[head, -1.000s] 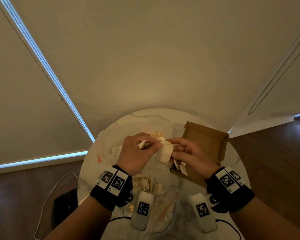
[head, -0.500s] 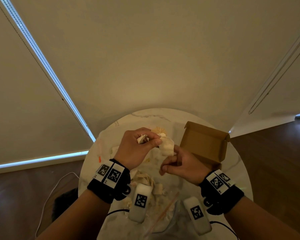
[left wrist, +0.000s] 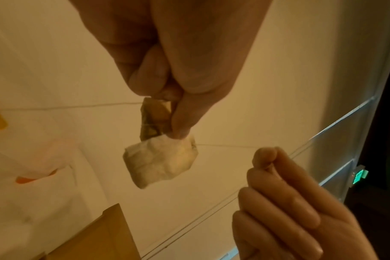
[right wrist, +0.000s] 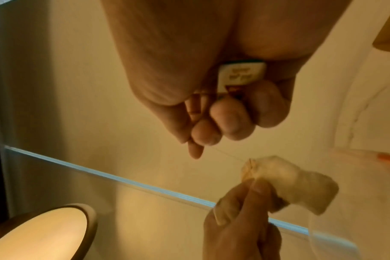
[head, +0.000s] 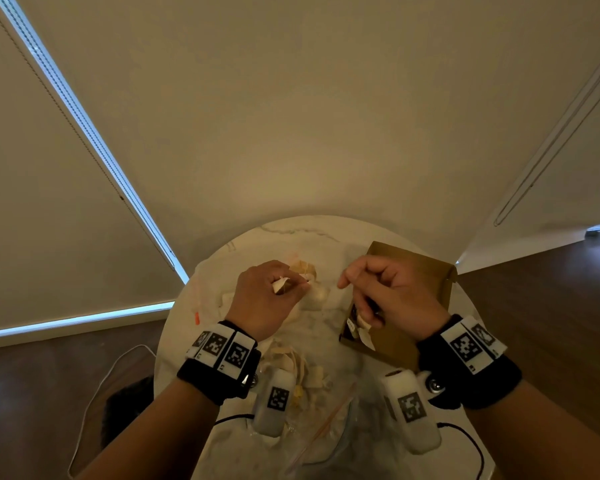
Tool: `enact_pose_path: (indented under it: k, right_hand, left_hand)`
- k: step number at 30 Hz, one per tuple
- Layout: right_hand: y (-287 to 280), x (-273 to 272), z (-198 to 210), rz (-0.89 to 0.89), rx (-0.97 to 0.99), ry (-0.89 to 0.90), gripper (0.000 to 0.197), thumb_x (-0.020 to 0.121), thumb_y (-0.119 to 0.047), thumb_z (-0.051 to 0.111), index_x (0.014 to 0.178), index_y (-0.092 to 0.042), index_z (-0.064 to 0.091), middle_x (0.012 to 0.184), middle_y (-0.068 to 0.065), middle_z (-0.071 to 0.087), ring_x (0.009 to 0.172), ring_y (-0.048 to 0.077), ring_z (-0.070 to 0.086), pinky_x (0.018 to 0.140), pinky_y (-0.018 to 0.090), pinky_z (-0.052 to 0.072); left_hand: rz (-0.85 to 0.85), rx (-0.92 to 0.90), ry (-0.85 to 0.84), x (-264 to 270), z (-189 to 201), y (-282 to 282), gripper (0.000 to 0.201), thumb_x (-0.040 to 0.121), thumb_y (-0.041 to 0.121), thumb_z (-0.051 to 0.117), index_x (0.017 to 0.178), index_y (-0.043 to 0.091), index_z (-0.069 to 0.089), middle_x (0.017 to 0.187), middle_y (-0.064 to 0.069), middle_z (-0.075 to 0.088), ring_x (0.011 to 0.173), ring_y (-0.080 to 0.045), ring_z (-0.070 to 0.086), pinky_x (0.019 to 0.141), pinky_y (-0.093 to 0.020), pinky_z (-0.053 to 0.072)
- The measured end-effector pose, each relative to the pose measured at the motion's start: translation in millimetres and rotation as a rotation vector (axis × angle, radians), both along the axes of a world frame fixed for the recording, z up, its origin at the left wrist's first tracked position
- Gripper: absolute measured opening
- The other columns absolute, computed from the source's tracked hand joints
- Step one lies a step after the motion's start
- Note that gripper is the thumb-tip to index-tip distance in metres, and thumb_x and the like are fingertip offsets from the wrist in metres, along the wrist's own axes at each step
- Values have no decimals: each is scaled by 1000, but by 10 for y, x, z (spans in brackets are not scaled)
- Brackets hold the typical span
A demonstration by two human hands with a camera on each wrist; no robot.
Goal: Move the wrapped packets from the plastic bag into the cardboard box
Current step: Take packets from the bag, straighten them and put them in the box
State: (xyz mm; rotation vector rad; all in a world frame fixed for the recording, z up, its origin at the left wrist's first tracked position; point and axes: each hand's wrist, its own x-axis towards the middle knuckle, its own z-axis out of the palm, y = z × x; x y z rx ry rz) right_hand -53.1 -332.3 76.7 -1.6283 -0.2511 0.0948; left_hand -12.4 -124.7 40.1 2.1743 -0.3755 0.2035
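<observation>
My left hand (head: 302, 284) pinches the top of a white wrapped packet (head: 317, 292), which hangs over the middle of the round marble table (head: 291, 233). The left wrist view shows the packet (left wrist: 160, 163) dangling below my left hand (left wrist: 178, 133). My right hand (head: 342, 283) hovers over the open cardboard box (head: 433, 275), fingers curled round a small paper tag (right wrist: 241, 73). A thin string (right wrist: 229, 155) runs from its fingertips to the packet (right wrist: 296, 183). Several more packets lie in the clear plastic bag (head: 291, 365) near me.
The box's lid stands up at the table's far right. An orange scrap (head: 196, 318) lies near the left rim. A thin wooden stick (head: 329, 414) rests on the near part. A cable (head: 97, 393) trails on the dark floor at the left. A round lamp top (right wrist: 40, 228) shows below.
My right hand has moved from under the packet to the right, over the box, drawing the string out. My left hand has kept its pinch on the packet, almost in place.
</observation>
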Motion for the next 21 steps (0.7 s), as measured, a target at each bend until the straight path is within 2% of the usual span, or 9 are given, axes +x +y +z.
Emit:
enact_pose_path:
  k: [2, 4, 7, 10, 12, 14, 17, 19, 21]
  right_hand:
    - [70, -40, -15, 39, -35, -20, 31, 93, -27, 50, 86, -1, 66, 45, 12, 47, 34, 18, 36, 40, 22, 33]
    - [116, -75, -95, 82, -90, -26, 28, 97, -19, 50, 86, 0, 67, 44, 8, 44, 37, 13, 36, 43, 23, 34]
    - [157, -129, -302, 131, -190, 37, 25, 98, -16, 51, 87, -3, 69, 47, -1, 40, 42, 6, 35, 47, 18, 32]
    - [193, -174, -491, 197, -265, 155, 22, 99, -12, 49, 97, -3, 68, 52, -7, 44, 46, 2, 38, 50, 16, 33]
    - [201, -184, -567, 214, -247, 258, 26, 87, -8, 49, 105, -6, 67, 62, -3, 53, 54, 7, 43, 54, 20, 35]
    - [180, -171, -609, 223, -213, 357, 46, 72, -4, 46, 114, -8, 64, 75, 2, 58, 64, 11, 47, 58, 23, 40]
    - [123, -152, -668, 259, -311, 340, 54, 77, 16, 45, 122, -10, 60, 86, 1, 60, 71, 6, 51, 62, 22, 46]
    - [104, -160, -699, 279, -372, 287, 50, 81, 18, 44, 120, -10, 62, 91, 1, 63, 75, 5, 57, 68, 20, 51]
    - [100, -185, -743, 261, -341, 282, 43, 86, 17, 41, 116, -5, 63, 96, 6, 67, 80, 7, 65, 70, 21, 54]
  left_hand:
    - [23, 11, -27, 13, -19, -42, 7, 78, 21, 79, 73, 19, 76, 73, 19, 62, 73, 8, 59, 65, -5, 37]
    - [49, -4, -14, 26, -26, -79, 7, 77, 21, 80, 72, 19, 76, 72, 19, 62, 72, 6, 60, 66, -5, 37]
    - [106, -100, 80, 35, 0, -112, 6, 76, 19, 79, 72, 19, 76, 77, 11, 70, 76, -2, 64, 73, -19, 47]
    - [117, -179, 136, 50, 39, -128, 5, 77, 19, 79, 73, 17, 76, 80, 7, 72, 80, -3, 66, 76, -20, 48]
    - [118, -215, 162, 64, 65, -139, 6, 76, 20, 80, 72, 18, 77, 80, 7, 72, 82, -5, 67, 78, -24, 51]
    - [125, -237, 179, 77, 87, -142, 5, 76, 20, 80, 71, 19, 77, 81, 8, 73, 83, -4, 67, 80, -28, 53]
    - [126, -241, 173, 76, 113, -144, 5, 76, 19, 80, 72, 18, 77, 83, 8, 73, 84, -4, 67, 81, -29, 53]
    - [121, -244, 167, 72, 125, -139, 5, 76, 19, 79, 72, 18, 77, 82, 8, 73, 84, -4, 67, 82, -31, 54]
    - [127, -259, 179, 73, 128, -138, 5, 77, 19, 79, 72, 19, 77, 81, 8, 73, 84, -5, 67, 83, -32, 53]
